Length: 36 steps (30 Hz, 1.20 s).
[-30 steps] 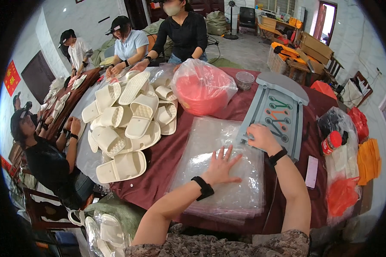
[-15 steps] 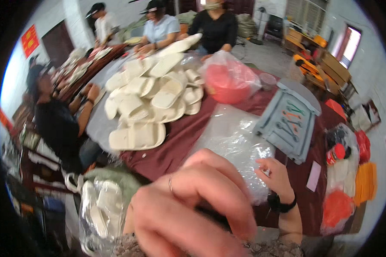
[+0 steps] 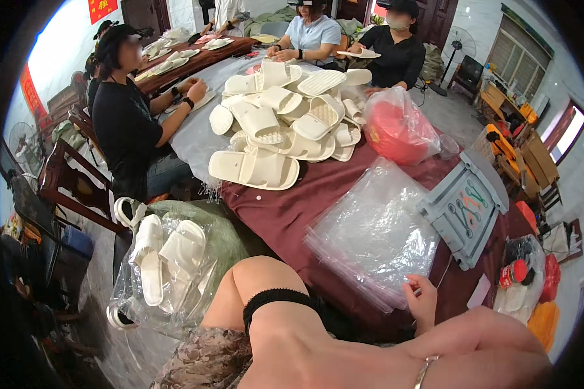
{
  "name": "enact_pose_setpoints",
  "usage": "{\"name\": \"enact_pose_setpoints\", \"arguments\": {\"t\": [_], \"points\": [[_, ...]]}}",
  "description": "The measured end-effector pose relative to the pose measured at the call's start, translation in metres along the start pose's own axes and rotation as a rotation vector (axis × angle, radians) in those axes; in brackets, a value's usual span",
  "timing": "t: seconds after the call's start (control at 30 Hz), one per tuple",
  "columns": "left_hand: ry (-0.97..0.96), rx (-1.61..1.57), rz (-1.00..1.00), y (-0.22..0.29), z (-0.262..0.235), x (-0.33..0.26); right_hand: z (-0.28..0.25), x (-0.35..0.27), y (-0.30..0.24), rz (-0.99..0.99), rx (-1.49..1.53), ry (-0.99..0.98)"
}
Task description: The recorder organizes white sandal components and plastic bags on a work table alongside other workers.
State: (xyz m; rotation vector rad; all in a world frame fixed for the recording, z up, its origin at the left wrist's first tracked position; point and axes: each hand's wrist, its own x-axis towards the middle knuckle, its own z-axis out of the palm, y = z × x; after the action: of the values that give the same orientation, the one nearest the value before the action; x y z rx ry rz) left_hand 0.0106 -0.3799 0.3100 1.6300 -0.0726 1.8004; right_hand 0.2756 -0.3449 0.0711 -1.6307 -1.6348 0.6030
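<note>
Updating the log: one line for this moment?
left hand raised near camera, grip unclear | right hand at clear bag stack edge | nearby: slipper pile

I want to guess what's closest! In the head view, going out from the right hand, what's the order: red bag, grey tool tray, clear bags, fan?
1. clear bags: right at the right hand, touching its fingers.
2. grey tool tray: just beyond the hand, by the table's right edge.
3. red bag: farther up the table.
4. fan: on the floor at the back.

white walls (image 3: pixel 58 48), wooden chairs (image 3: pixel 65 185), bright window (image 3: pixel 574 126)
</note>
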Motion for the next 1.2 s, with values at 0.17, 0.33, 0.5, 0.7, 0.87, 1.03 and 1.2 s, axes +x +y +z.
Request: {"name": "enact_pose_setpoints", "arguments": {"t": [0.17,0.33,0.5,0.7,0.87,1.03,1.2], "points": [[-0.060,0.062,0.047,0.012,0.003,0.024,0.003,-0.005,0.027,0.017,-0.008,-0.114],[-0.094,0.129,0.067,0.012,-0.022,0.030,0.008,-0.003,0.029,-0.001,-0.056,-0.179],[-0.135,0.159,0.079,0.007,-0.001,0.019,0.010,-0.002,0.029,0.029,-0.011,-0.174],[-0.197,0.191,0.104,0.014,-0.016,0.030,0.010,-0.004,0.026,-0.048,-0.046,-0.132],[-0.241,0.240,0.117,0.008,-0.005,0.031,0.010,-0.002,0.025,-0.023,-0.066,-0.158],[-0.287,0.270,0.126,0.010,-0.006,0.034,0.010,-0.002,0.031,0.008,-0.037,-0.141],[-0.335,0.308,0.155,0.015,-0.018,0.036,0.011,-0.005,-0.024,-0.165,-0.089,0.061]]}}
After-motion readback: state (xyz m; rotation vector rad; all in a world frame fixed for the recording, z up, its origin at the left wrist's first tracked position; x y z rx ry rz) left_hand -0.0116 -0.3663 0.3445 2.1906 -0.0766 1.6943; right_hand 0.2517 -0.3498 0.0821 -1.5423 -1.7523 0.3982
